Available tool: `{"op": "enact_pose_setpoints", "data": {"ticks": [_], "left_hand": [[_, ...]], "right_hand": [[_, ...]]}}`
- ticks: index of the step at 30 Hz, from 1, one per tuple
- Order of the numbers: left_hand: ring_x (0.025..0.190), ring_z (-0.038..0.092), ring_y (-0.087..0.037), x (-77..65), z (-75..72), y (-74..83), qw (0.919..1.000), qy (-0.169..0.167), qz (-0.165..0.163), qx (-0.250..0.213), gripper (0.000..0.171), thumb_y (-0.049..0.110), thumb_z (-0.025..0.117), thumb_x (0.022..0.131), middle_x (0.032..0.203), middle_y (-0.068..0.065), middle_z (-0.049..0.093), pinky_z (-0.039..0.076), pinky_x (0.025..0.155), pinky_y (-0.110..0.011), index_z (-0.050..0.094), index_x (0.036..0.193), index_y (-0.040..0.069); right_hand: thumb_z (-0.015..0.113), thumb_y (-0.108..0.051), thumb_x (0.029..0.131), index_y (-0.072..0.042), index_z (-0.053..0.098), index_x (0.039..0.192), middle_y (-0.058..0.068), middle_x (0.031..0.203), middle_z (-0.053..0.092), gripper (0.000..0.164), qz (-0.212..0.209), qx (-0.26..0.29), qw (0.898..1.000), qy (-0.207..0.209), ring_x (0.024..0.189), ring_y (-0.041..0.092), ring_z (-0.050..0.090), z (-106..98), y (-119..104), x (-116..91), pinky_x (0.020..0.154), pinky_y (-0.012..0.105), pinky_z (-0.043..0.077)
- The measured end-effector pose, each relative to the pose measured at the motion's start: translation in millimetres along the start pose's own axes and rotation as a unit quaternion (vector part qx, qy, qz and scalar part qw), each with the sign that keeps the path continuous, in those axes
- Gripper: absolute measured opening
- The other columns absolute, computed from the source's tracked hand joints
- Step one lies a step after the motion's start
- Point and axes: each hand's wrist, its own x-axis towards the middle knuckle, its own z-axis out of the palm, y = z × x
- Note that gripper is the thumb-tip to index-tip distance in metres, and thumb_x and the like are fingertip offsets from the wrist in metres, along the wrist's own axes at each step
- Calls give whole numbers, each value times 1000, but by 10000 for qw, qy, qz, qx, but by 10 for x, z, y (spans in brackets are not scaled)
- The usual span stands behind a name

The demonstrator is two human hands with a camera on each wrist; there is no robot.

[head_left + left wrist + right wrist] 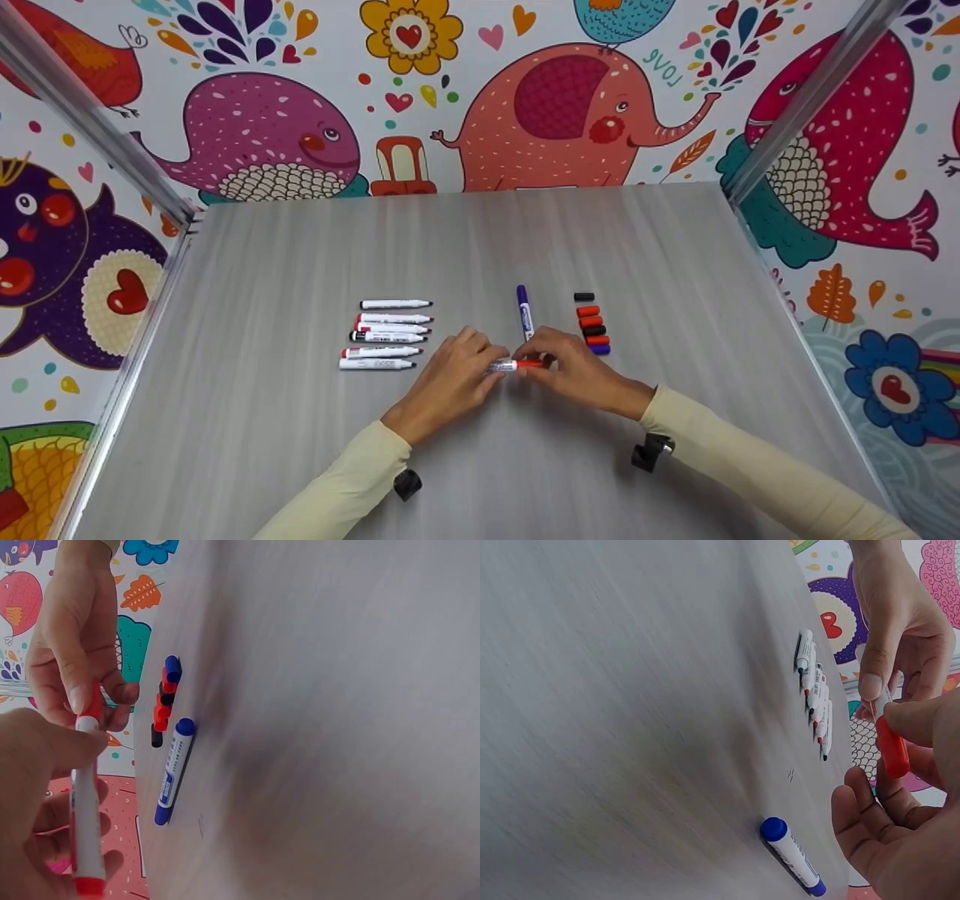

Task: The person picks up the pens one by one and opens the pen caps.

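Observation:
Both hands hold one white marker with red ends (88, 821) between them, low over the table's middle. My left hand (454, 377) grips its white barrel, with the thumb on top. At its other end, my right hand (574, 369) pinches the red cap (892, 750) between thumb and forefinger; its other fingers are bent loosely in the right wrist view. The cap sits against the barrel; how firmly it is seated I cannot tell. Just beyond the hands lies a blue-capped marker (524, 309), partly behind the right hand in the head view.
To the left, several uncapped white markers (386, 364) lie in a row, their dark or red tips pointing right. A column of loose caps (590, 321), black, red and blue, lies on the right. Patterned walls (420, 97) and metal posts (810, 105) border the grey table (285, 255).

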Motion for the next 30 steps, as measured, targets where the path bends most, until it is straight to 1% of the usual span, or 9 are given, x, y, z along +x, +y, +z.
{"op": "enact_pose_setpoints", "data": {"ticks": [5,7,11,14,19,22,26,30], "left_hand": [[95,59,-18,8,2,1,10000,16,-23,-11,19,18,87,98,96,0,70,55,81,-35,85,116,15],[94,59,-18,8,2,2,10000,56,8,20,19,17,87,97,95,0,69,55,81,-35,85,116,15],[95,59,-18,5,2,3,9999,95,64,79,19,17,87,97,95,0,68,55,82,-35,85,115,16],[95,59,-18,3,1,4,9999,111,92,91,18,17,87,97,96,0,69,55,82,-35,85,115,15],[98,61,-18,0,2,10,9993,168,266,201,15,17,85,98,99,1,73,55,83,-36,83,113,14],[98,61,-18,-2,19,9,9986,151,381,321,14,18,84,100,99,1,74,55,82,-35,82,113,13],[97,58,-18,-3,39,11,9983,58,453,374,18,20,82,101,98,1,72,54,81,-33,82,117,13],[96,58,-17,-2,51,8,9987,-9,459,231,19,23,81,102,98,1,72,53,80,-34,83,119,13]], "right_hand": [[82,-6,99,-14,83,114,-3,102,72,17,84,40,9999,-66,93,13,65,-9,-11,12,85,29,59],[81,-5,100,-13,82,115,0,103,73,17,97,34,9999,-107,93,14,66,-8,-13,16,85,30,59],[79,-6,102,-13,82,117,3,105,75,17,163,36,9995,-256,92,14,66,-6,-5,11,85,29,58],[77,-9,104,-14,83,120,2,105,76,18,221,44,9991,-364,91,14,65,-4,3,3,84,28,58],[75,-14,106,-14,84,120,7,105,81,16,172,155,9990,-395,89,12,67,5,12,6,83,28,58],[75,-13,106,-13,85,119,9,104,82,16,127,203,9990,-379,87,12,67,1,4,6,82,28,58],[75,-11,106,-13,85,118,5,105,82,17,107,195,9990,-381,87,13,68,-8,8,-2,82,28,59],[75,-11,105,-12,86,120,3,106,83,18,21,231,9990,-377,87,15,69,-8,30,-16,82,28,58]]}}
